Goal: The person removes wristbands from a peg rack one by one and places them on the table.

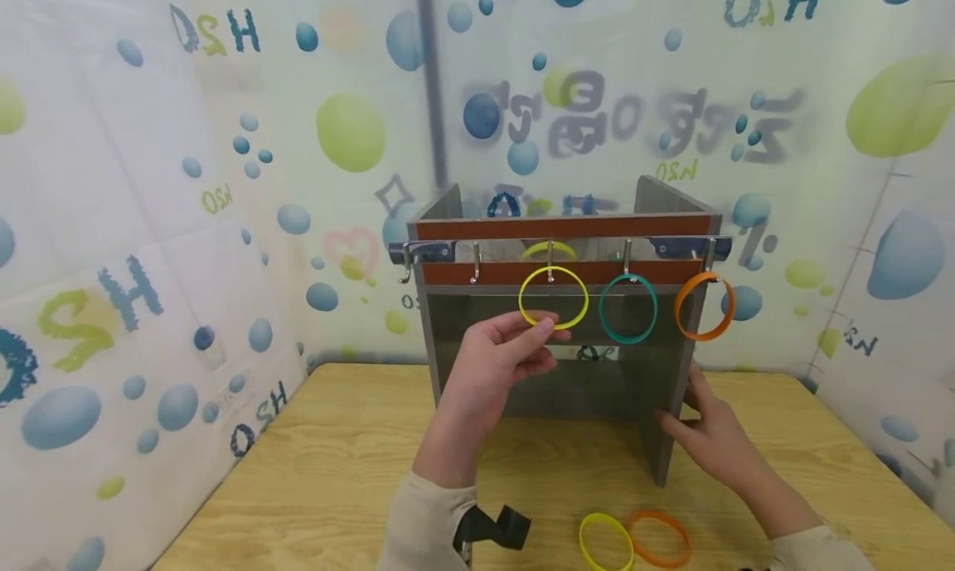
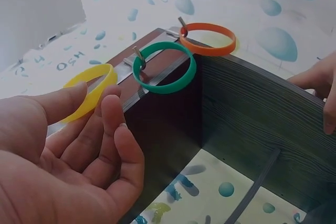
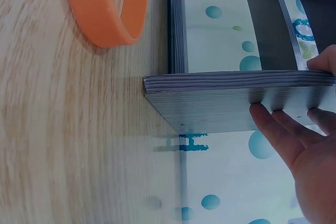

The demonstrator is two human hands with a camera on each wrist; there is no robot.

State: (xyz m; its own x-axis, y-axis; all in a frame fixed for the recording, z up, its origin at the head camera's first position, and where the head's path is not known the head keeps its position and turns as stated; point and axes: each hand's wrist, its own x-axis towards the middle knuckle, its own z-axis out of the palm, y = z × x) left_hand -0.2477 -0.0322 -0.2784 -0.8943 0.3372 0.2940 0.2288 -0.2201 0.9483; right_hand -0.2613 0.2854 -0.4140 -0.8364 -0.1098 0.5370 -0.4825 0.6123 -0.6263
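Note:
My left hand (image 1: 501, 362) pinches a yellow silicone wristband (image 1: 521, 299) between thumb and fingers, at its lower edge. The band's top is at the middle hook (image 1: 550, 263) of a metal hook rail; whether it is around the hook I cannot tell. To its right, a teal wristband (image 1: 628, 340) and an orange wristband (image 1: 680, 307) hang from the two hooks beyond. My right hand (image 1: 719, 438) grips the right side panel (image 3: 210, 106) of a grey wooden rack, thumb on the inner face and fingers on the outer one.
A yellow wristband (image 1: 583, 539) and an orange wristband (image 1: 658, 513) lie on the wooden table (image 1: 313, 471) in front of the rack. The two left hooks (image 1: 477, 264) carry no band. Patterned curtains (image 1: 246, 173) surround the table's back and sides.

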